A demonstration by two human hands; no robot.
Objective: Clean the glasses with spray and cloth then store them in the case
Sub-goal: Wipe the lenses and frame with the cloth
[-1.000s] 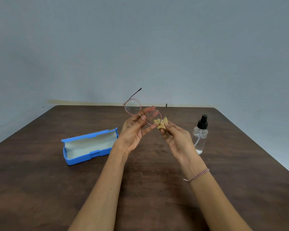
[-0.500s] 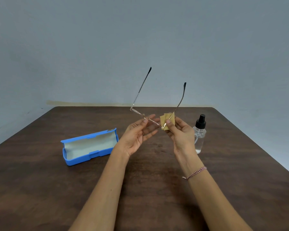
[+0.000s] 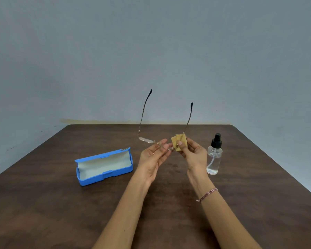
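Observation:
Thin metal-rimmed glasses (image 3: 146, 139) hang above the table with both temples pointing up. My left hand (image 3: 153, 157) pinches them near the bridge between thumb and fingers. My right hand (image 3: 192, 155) holds a small tan cloth (image 3: 179, 143) folded over the right lens, thumb pressing on it. The blue case (image 3: 104, 167) lies open on the table to the left, its pale lining showing. A clear spray bottle (image 3: 214, 156) with a black nozzle stands upright just right of my right hand.
The dark wooden table (image 3: 43, 203) runs back to a grey wall. Its right edge slants down past the bottle. A beaded bracelet (image 3: 207, 194) sits on my right wrist.
The glasses have tipped from lenses facing me to lenses nearly edge-on, temples swinging upright. The cloth has spread wider over the right lens. Case and bottle have not moved.

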